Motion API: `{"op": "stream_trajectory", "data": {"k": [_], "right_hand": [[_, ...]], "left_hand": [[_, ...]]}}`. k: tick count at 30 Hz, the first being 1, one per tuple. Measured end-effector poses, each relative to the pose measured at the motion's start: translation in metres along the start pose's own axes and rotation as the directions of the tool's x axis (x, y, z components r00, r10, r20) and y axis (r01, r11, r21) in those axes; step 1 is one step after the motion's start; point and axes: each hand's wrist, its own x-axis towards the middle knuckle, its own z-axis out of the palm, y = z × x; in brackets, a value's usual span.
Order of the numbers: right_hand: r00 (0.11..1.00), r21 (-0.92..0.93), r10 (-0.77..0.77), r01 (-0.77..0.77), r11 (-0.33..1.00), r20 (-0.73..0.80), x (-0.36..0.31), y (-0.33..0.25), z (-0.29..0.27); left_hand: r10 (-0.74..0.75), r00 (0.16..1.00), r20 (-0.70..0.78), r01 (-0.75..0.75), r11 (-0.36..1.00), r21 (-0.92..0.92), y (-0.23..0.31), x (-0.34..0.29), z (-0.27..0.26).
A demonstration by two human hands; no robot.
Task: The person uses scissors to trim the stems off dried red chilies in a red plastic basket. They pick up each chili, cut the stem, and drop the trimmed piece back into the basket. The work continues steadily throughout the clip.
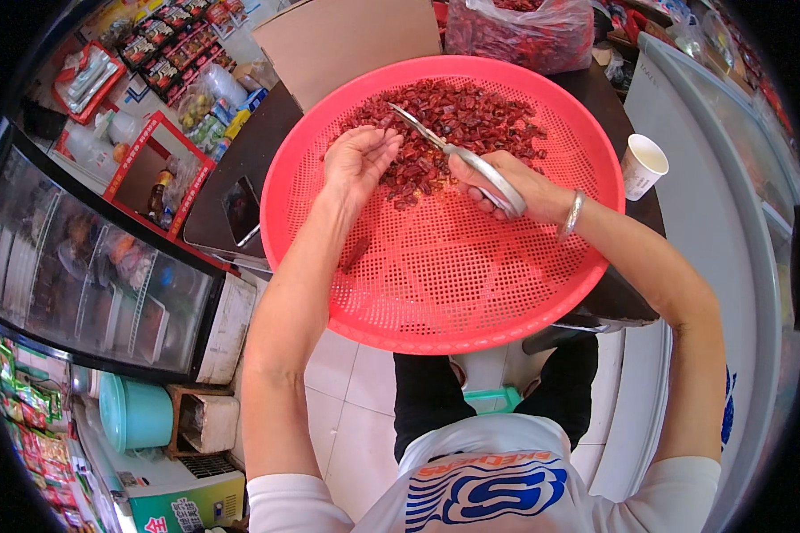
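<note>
My right hand (pixel 516 186) is closed round the looped handles of metal scissors (pixel 489 169), whose blades point up and left over the cut dried red chilies (pixel 480 107). Just below the blade tips, my left hand (pixel 360 162) has its fingers curled together, palm turned up. Whatever its fingertips may pinch is too small or hidden to make out. Both hands are above a wide round red plastic sieve tray (pixel 453 302) with a perforated base. The chili pieces lie heaped in its far half, with some pale seeds among them. A longer dark red chili (pixel 356 255) lies beside my left forearm.
The tray overhangs a dark table (pixel 231 195) bearing a phone (pixel 240 211). A white paper cup (pixel 644 166) is at the right, by a pale chest freezer (pixel 702 204). Behind are a cardboard piece (pixel 347 49) and a bag of red chilies (pixel 520 40). A glass-door fridge (pixel 89 266) stands left.
</note>
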Motion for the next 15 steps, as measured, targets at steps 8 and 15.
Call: {"op": "stream_trajectory", "data": {"k": [8, 15], "right_hand": [[1.0, -0.108, 0.0, -0.002, 0.994, -0.013, -0.0005, -0.0017, 0.0034], [0.999, -0.115, -0.029, 0.026, 0.993, -0.027, -0.0019, -0.0003, 0.005]], "left_hand": [[0.0, 0.998, 0.067, 0.0, 1.0, 0.013, -0.0006, 0.0021, -0.0021], [-0.023, 0.996, 0.083, 0.019, 0.999, 0.051, -0.0038, 0.0004, 0.0004]]}}
